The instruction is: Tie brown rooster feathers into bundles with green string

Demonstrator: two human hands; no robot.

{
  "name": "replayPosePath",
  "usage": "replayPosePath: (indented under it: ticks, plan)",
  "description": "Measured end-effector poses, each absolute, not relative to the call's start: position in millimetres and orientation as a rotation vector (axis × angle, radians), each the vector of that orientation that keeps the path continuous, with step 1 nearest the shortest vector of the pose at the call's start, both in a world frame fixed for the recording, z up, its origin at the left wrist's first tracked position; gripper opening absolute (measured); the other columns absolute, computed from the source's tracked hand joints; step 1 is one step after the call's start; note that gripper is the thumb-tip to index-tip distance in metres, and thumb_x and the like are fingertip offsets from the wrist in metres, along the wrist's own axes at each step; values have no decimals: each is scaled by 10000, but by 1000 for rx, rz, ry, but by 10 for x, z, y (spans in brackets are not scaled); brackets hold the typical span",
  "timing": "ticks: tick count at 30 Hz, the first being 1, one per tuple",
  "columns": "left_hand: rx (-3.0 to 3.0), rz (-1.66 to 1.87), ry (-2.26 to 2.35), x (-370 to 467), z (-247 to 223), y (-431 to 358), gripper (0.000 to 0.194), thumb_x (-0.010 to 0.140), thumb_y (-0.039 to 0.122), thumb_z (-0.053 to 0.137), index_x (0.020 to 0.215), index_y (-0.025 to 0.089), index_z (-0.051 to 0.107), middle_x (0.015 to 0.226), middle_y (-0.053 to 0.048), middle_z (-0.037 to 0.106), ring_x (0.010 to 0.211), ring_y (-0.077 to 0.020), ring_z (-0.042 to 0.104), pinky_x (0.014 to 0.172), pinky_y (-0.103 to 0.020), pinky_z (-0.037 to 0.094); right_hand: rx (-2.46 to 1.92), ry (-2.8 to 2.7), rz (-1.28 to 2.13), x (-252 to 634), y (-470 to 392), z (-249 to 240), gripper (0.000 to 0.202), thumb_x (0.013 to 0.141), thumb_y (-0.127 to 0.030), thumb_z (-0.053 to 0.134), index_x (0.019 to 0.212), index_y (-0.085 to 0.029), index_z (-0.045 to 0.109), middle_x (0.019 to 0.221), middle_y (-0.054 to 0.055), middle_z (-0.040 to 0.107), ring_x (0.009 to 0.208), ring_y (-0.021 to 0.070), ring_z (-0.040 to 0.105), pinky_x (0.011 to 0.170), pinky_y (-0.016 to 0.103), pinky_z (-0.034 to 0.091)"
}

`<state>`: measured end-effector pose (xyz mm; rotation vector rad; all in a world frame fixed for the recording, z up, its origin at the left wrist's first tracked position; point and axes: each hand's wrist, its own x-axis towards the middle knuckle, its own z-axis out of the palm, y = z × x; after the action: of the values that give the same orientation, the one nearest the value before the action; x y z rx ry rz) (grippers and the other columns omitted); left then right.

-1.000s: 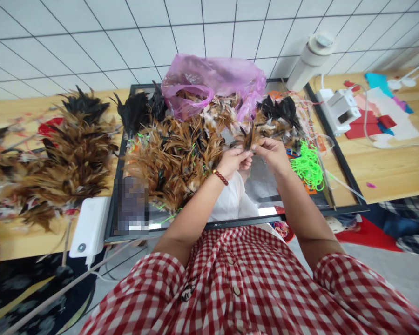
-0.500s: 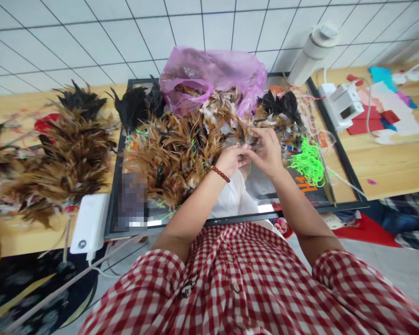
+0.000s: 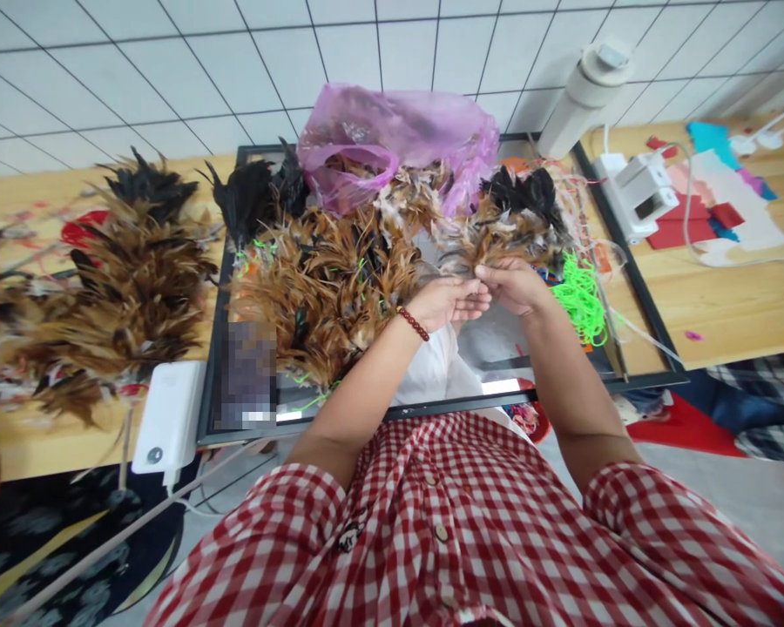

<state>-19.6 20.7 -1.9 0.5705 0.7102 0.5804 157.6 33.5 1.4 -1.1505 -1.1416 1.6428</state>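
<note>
My left hand [image 3: 454,300], with a beaded bracelet on its wrist, meets my right hand [image 3: 515,286] over the middle of a black-framed board [image 3: 372,413]. Both hands are closed, thumbs and fingertips pinched together. A few thin greyish-brown feathers [image 3: 454,264] fan out to the upper left from the fingertips; their lower ends are hidden by the fingers. To the left of my hands lies a thick heap of brown feather bunches [image 3: 330,287]. Just beyond my right hand are loose brown feathers [image 3: 506,231] and black feathers [image 3: 529,193].
A purple plastic bag [image 3: 424,122] with feathers inside lies at the back. Bright green cords [image 3: 580,300] rest on the right. More feather bunches [image 3: 144,296] and a white power bank [image 3: 166,418] are at left. A white bottle [image 3: 581,100] and power strip [image 3: 624,196] stand at right.
Both hands have come slightly down towards me. My right hand has turned, its fingers now lower and curled near the left fingertips. The feathers at the fingertips lie lower.
</note>
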Motion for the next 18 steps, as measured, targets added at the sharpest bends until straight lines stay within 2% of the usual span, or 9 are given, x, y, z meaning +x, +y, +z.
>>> replayPosePath:
  ticks: [3,7,9,11,13,16,18]
  plan:
    - [580,602,714,-185,-46,209,187,958,277,707,905,106,763,892,-99,812,777,-149,767,870,-327,587,-1189,-1115,1569,1532,345,-34,520,486,-557,997,596,-185,651,564,-7,617,545,115,534,539,267,425]
    - [568,671,804,-131,-80,206,173,919,227,752,792,112,724,769,-62,771,718,-124,736,895,-320,572,-1209,-1207,1433,1510,354,-96,549,539,-634,955,678,-196,654,662,-4,623,629,135,560,624,300,487]
    - [491,800,801,-96,-90,200,159,915,201,750,780,130,703,763,-32,756,731,-103,720,929,-310,558,-1205,-1338,1224,1514,362,-121,589,583,-697,913,825,-212,683,773,2,632,688,144,569,664,316,515]
    - [420,910,771,-65,-91,187,137,918,198,740,796,149,702,804,-9,757,751,-79,696,947,-286,541,-1201,-1558,924,1515,362,-133,719,599,-723,897,1085,-233,699,920,25,647,773,170,592,724,355,552]
    - [398,948,766,-45,-79,172,141,912,222,745,792,158,708,811,4,747,748,-71,672,927,-263,532,-1197,-1776,620,1503,349,-131,861,662,-713,869,1341,-242,628,1052,66,651,883,216,622,812,425,582]
    - [414,995,792,-53,-28,173,176,910,251,751,765,160,711,780,6,724,735,-78,665,855,-243,531,-1209,-1913,316,1475,323,-117,788,847,-676,725,1475,-234,547,1134,114,648,997,273,638,914,510,576]
    - [432,1117,820,-95,21,208,199,917,266,750,754,162,700,781,7,720,732,-73,668,804,-220,529,-1253,-1918,223,1479,326,-122,706,909,-625,665,1484,-236,542,1174,129,650,1019,285,641,937,518,565]
